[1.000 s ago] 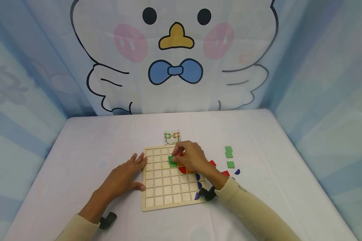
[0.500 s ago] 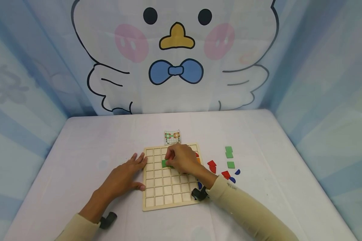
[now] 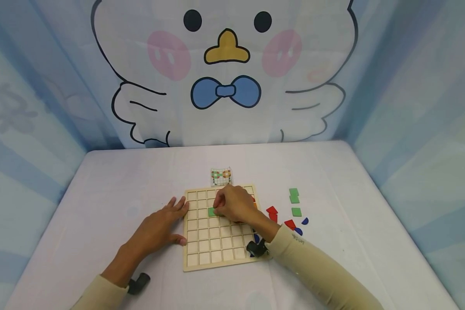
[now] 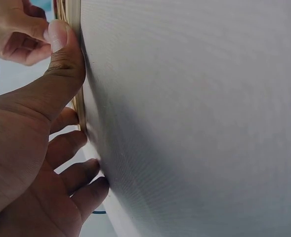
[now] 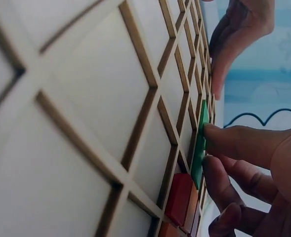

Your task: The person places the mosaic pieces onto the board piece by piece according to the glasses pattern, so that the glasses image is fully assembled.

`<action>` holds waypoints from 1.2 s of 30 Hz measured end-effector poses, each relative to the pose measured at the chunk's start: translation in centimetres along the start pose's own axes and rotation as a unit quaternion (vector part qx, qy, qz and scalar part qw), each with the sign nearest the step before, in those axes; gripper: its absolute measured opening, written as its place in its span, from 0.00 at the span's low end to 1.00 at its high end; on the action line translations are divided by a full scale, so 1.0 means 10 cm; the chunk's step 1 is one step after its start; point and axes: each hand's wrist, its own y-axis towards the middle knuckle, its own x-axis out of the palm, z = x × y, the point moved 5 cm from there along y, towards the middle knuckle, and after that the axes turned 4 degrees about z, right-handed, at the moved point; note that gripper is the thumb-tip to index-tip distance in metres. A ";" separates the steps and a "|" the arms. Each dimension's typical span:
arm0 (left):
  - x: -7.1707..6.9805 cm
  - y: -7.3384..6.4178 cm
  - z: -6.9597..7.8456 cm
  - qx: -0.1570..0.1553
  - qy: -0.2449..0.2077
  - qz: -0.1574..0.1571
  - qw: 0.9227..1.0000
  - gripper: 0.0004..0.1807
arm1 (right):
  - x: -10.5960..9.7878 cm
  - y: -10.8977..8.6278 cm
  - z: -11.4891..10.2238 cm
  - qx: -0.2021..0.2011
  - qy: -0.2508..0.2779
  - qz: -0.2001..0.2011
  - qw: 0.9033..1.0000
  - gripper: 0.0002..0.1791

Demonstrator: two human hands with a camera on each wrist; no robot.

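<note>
A wooden grid board point(image 3: 203, 246) lies on the table in the head view. My right hand point(image 3: 236, 203) is over its upper middle, pinching a green square tile point(image 3: 211, 212) between thumb and fingers. In the right wrist view the green tile point(image 5: 198, 148) stands out slightly above the grid ridges, the thumb on its face. A red piece point(image 5: 179, 198) sits in a nearby cell. Orange, red and blue pieces on the board's right side are partly covered by the right hand and wrist. My left hand point(image 3: 156, 228) rests with extended fingers and thumb against the board's left edge.
A small pattern card point(image 3: 221, 176) lies behind the board. To its right are several loose green tiles point(image 3: 296, 212), red pieces point(image 3: 272, 210) and blue half-round pieces point(image 3: 305, 221). A printed curtain point(image 3: 224, 122) hangs behind the table.
My right hand has moved left across the board with the green tile, then barely shifted in the last half second. The left hand has stayed at the board's edge.
</note>
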 end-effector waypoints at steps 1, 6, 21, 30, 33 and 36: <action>0.00 0.00 0.00 -0.001 0.000 -0.001 1.000 0.61 | 0.00 0.00 0.01 0.002 0.002 0.000 1.000 0.08; 0.01 0.00 0.01 -0.005 0.001 -0.002 1.000 0.61 | -0.04 -0.03 0.04 -0.013 0.024 0.012 1.000 0.07; 0.00 0.01 0.00 -0.010 0.008 0.001 1.000 0.61 | -0.55 -0.28 0.62 0.087 0.026 0.073 0.993 0.09; 0.02 0.00 0.00 -0.016 0.008 -0.004 1.000 0.61 | -0.80 -0.54 1.08 0.128 0.014 0.092 0.987 0.08; 0.02 0.00 0.00 -0.015 0.008 -0.006 1.000 0.61 | -0.82 -0.60 1.17 0.136 0.003 0.091 0.987 0.08; 0.03 0.01 0.00 -0.016 0.011 -0.006 1.000 0.62 | -0.80 -0.64 1.22 0.149 0.001 0.079 0.986 0.08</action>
